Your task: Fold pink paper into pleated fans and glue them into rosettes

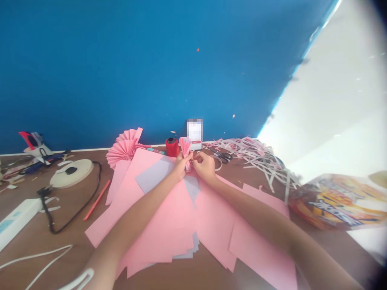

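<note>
My left hand (180, 164) is closed around the lower part of a pleated pink paper fan (185, 145), which stands upright with its folds spreading at the top. Close beside it, my right hand (205, 165) has its fingers pinched together by the fan's narrow part. What those fingers hold, if anything, is too small to make out. Beneath both arms lie overlapping pink paper sheets (163, 225), with some grey-lilac sheets (155, 175) among them. A red spool of thread (172, 148) stands just left of the held fan.
Finished pleated fans (123, 149) lie against the blue wall. A phone (195, 133) leans behind my hands. Scissors (225, 156) and heaped paper strips (260, 155) are right, beyond them a snack bag (338, 201). Leftward are a red pen (97, 200), black cable (77, 221) and white power strip (18, 221).
</note>
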Tool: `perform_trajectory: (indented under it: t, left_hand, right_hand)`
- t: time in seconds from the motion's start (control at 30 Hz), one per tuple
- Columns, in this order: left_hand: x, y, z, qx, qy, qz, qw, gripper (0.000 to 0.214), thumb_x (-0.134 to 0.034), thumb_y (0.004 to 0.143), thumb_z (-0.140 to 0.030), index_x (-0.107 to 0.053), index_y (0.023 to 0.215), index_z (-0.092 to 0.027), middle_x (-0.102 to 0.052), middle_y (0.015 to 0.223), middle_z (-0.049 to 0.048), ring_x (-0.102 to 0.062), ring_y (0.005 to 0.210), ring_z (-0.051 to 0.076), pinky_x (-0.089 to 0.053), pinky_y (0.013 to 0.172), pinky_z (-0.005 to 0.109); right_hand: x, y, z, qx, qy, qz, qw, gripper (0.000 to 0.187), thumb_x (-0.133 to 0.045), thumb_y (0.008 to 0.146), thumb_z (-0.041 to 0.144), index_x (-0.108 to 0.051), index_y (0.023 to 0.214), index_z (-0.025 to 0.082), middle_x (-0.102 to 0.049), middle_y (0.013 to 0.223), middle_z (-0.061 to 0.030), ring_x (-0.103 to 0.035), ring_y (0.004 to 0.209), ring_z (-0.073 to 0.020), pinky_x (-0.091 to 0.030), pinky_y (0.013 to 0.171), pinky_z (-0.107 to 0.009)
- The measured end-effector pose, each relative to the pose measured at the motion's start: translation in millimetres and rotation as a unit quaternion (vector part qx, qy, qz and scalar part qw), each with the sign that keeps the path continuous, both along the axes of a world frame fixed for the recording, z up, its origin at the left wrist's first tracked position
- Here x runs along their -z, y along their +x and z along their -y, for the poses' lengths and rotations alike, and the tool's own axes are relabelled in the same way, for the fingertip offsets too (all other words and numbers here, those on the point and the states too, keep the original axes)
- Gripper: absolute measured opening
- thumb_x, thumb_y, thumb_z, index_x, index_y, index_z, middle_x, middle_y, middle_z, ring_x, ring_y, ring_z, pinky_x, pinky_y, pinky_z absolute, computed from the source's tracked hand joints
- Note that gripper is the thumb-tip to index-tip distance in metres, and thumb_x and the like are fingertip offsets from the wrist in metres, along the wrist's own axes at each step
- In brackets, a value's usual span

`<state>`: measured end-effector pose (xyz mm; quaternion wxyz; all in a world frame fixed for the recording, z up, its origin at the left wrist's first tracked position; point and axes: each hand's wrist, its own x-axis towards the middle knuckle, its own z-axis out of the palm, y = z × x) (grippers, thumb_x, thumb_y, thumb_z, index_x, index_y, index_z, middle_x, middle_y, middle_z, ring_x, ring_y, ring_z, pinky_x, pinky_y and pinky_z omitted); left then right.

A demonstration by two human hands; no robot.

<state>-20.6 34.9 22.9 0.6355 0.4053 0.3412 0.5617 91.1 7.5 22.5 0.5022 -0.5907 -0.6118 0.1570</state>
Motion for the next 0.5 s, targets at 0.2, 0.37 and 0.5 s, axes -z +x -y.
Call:
perform_trajectory:
  t: [0.2,0.37,0.5]
  left_hand:
    - [2.8,-1.2,-2.5,0.009,-0.013,0.009,1.000,0.037,-0.080,0.064,-0.036,-0.059,0.088,-0.016,-0.053,0.062,-0.0036,-0.048,0.048,0.005,-0.033,0.044,0.018]
    - [1.8,-2.3,-3.0,0.018,-0.019,0.030,0.999,0.036,-0.080,0.063,-0.031,-0.059,0.088,-0.016,-0.050,0.060,-0.0049,-0.044,0.046,0.004,-0.033,0.044,0.016]
    - [2.4,-1.9,-3.4,0.003,-0.026,0.032,0.999,0.037,-0.081,0.063,-0.031,-0.059,0.088,-0.016,-0.051,0.061,-0.0045,-0.046,0.049,0.003,-0.035,0.046,0.015]
  right_hand:
    - [-0.5,4.7,-4.2,0.015,-0.020,0.016,1.000,0.006,-0.052,0.068,0.020,-0.057,0.067,0.022,-0.056,0.058,0.0023,-0.049,0.057,-0.0150,-0.027,0.054,-0.027]
    - [3.5,6.8,-6.2,-0.003,-0.005,-0.033,0.999,0.009,-0.049,0.067,0.017,-0.056,0.070,0.021,-0.050,0.054,0.0043,-0.046,0.054,-0.0140,-0.029,0.055,-0.026]
    - [2.6,7.7,-7.0,-0.043,0.018,-0.130,0.990,0.014,-0.049,0.069,0.018,-0.055,0.081,0.021,-0.039,0.050,0.0082,-0.037,0.048,-0.0113,-0.029,0.052,-0.024]
